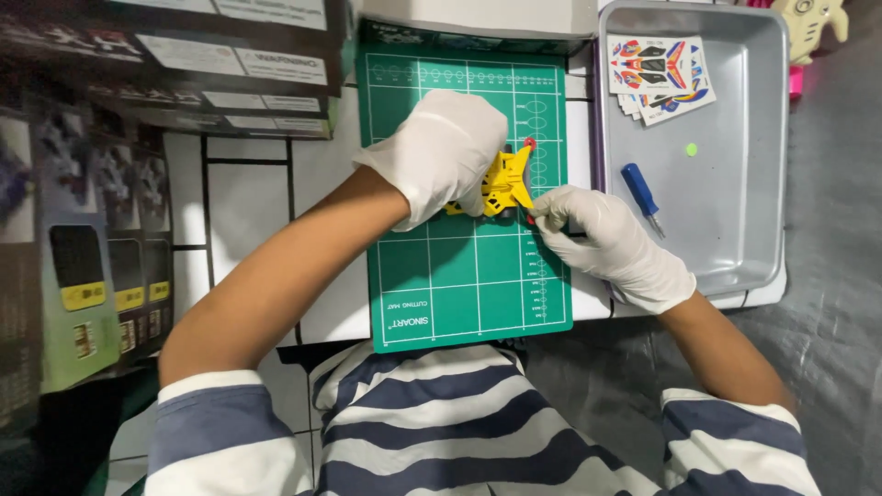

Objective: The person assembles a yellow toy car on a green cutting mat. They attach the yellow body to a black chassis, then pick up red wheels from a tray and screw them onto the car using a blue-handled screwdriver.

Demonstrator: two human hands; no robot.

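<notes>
A small yellow toy car body (pixel 505 182) with red bits lies on a green cutting mat (pixel 469 285). My left hand (pixel 446 152), in a white glove, covers and grips the toy from the left. My right hand (pixel 611 241), also gloved, pinches a small red piece at the toy's lower right corner with fingertips. Both hands meet over the middle of the mat.
A grey metal tray (pixel 735 211) at the right holds a blue screwdriver (pixel 641 195), a stack of sticker sheets (pixel 660 75) and a small green dot. Dark printed boxes (pixel 175 64) stand at the left and back. The white tiled surface (pixel 248 202) lies beneath.
</notes>
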